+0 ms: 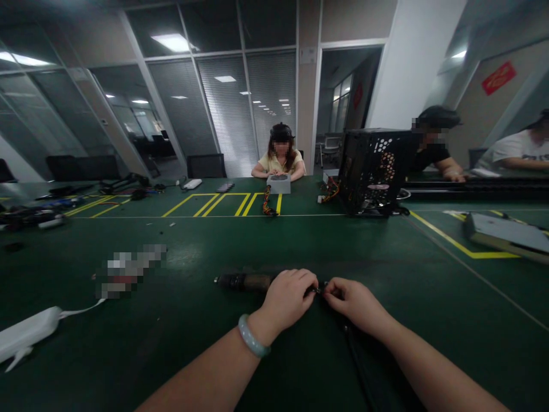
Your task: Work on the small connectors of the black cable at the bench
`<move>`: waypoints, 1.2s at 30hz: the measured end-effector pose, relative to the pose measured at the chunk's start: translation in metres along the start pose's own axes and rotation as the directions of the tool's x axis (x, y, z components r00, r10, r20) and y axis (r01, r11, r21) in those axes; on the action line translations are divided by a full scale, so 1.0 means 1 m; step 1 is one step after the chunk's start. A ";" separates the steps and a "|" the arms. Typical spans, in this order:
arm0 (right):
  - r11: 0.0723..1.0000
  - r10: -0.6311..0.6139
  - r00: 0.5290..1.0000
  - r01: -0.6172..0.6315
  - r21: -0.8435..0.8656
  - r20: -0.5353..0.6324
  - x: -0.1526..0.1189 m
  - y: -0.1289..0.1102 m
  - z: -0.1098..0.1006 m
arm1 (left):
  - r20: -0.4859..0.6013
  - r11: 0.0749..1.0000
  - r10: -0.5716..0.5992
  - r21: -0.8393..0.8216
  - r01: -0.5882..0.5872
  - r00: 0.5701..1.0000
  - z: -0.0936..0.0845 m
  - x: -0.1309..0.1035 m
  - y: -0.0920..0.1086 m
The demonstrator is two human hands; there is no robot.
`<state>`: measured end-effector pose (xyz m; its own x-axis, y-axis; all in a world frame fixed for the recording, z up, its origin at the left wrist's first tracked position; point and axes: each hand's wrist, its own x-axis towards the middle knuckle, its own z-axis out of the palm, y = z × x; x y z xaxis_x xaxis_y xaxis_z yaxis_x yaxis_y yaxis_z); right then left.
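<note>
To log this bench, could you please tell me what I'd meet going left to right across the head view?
White oblong object, small white block, dark cylindrical tool, left hand, right hand, flat grey box.

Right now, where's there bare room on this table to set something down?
The green table looks open right of your right hand, short of the gray metal panel, and beyond the dark tool, before the yellow tape. It's crowded at far left among the dark clutter, and around the black case.
</note>
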<state>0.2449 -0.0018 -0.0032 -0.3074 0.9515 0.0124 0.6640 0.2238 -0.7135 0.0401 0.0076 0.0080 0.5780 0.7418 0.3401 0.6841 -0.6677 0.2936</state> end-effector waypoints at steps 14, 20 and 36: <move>0.998 -0.060 0.998 0.060 -0.007 0.032 -0.002 0.004 -0.004 | -0.051 0.997 0.040 0.063 -0.037 0.998 0.003 -0.006 0.003; 0.998 -0.053 0.998 0.054 -0.024 0.029 -0.003 0.002 -0.003 | -0.043 0.997 0.057 0.063 -0.054 0.997 0.005 -0.006 0.001; 0.997 -0.029 0.999 0.026 -0.069 -0.037 -0.002 0.003 0.002 | -0.026 0.999 -0.001 0.040 0.002 1.000 0.009 -0.003 -0.002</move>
<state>0.2465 -0.0033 -0.0065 -0.3010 0.9518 0.0591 0.7009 0.2628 -0.6630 0.0410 0.0077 -0.0017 0.5657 0.7405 0.3628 0.7024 -0.6632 0.2584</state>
